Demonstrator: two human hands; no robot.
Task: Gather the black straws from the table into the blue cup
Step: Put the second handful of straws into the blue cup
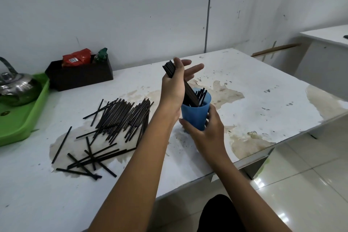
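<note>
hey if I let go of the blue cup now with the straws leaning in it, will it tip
Possibly. The blue cup looks like thin, light plastic, and the straws lean to one side above its rim. The right hand steadying it suggests the same. More straws inside may add weight low down.

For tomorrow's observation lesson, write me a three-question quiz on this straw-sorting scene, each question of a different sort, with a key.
1. True or false: the blue cup lies tipped over on the table.
2. Which hand holds the bundle of straws over the cup? A) left hand B) right hand
3. Fill in: the kettle stands on a ____ tray.

Key: 1. False, it stands upright, steadied by the right hand. 2. A. 3. green.
</note>
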